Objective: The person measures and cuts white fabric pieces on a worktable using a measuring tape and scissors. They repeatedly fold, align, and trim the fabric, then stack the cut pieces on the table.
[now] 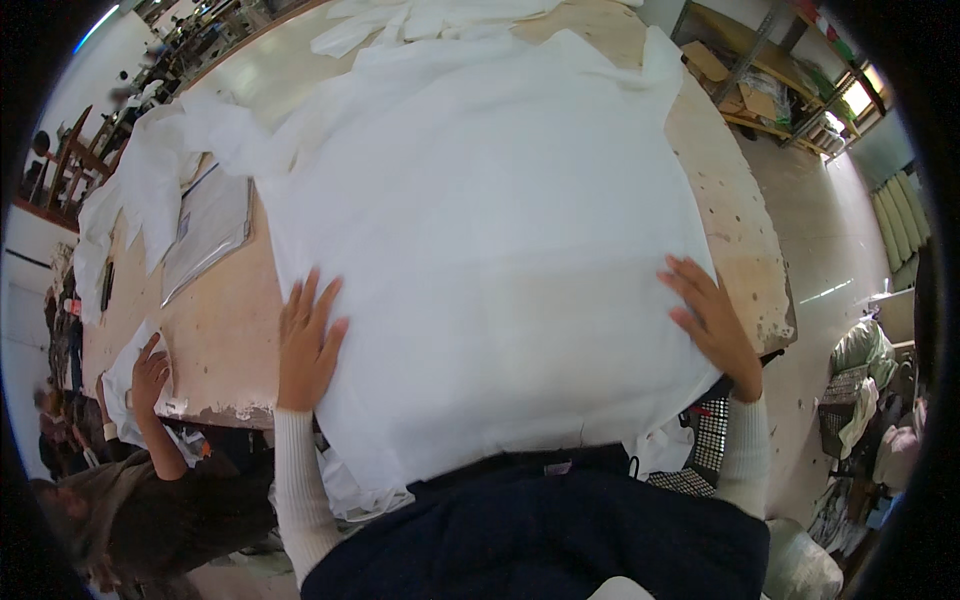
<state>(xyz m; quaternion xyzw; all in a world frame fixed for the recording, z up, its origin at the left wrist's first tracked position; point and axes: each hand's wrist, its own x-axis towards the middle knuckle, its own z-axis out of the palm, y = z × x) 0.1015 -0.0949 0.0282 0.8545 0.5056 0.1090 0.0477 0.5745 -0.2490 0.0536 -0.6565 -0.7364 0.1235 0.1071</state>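
A large white garment [480,220] lies spread over the wooden table in front of me, its near end hanging over the edge toward my body. My left hand [308,340] rests on the garment's left side, fingers stretched and slightly apart. On its right side lies my right hand [705,322], fingers also spread, palm down on the cloth. Neither hand grips anything. What looks like a white sleeve [225,135] reaches out from the garment at the far left.
The table [745,230] shows bare wood to the right. A clear plastic folder [210,225] and a dark pen [107,285] lie left. Another person's hand [150,375] touches white cloth at the left edge. Shelves [770,75] stand far right; a basket [845,405] sits on the floor.
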